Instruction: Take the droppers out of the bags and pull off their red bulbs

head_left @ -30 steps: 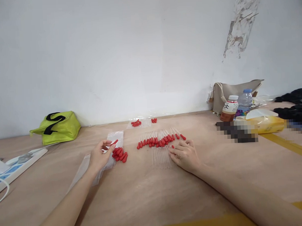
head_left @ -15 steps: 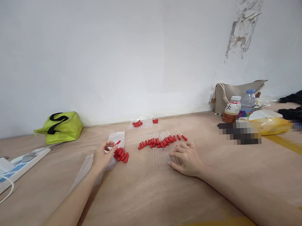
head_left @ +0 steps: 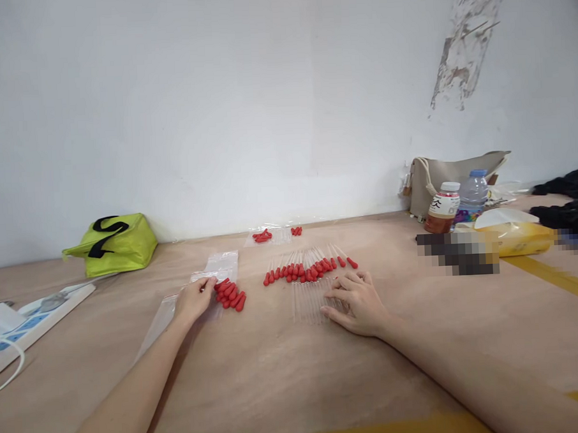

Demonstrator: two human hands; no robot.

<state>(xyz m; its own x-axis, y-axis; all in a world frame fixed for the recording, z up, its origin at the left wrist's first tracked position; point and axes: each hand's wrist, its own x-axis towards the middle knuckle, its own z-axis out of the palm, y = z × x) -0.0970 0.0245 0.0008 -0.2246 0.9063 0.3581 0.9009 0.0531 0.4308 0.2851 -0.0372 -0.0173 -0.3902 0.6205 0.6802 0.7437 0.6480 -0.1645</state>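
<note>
My left hand (head_left: 195,300) has its thumb and fingers pinched together at the left end of a small pile of red rubber bulbs (head_left: 232,297). One red bulb shows at its fingertips, partly hidden. The pile lies by a clear plastic bag (head_left: 223,263). My right hand (head_left: 356,306) rests with bent, parted fingers over the right end of a row of clear thin tubes (head_left: 308,305), covering some of them. Just beyond the tubes lies a fanned row of droppers (head_left: 301,272), their red bulbs pointing toward me.
Farther back, another clear bag (head_left: 278,236) holds red bulbs. A green bag (head_left: 120,244) and a power strip (head_left: 44,316) are at left. On the right stand a brown-drink bottle (head_left: 443,208), a water bottle (head_left: 473,192), a grey bag (head_left: 419,185) and a yellow tissue pack (head_left: 520,237).
My left hand has lowered with the red bulb from above the bag to the pile's left end. My right hand has stayed over the tubes.
</note>
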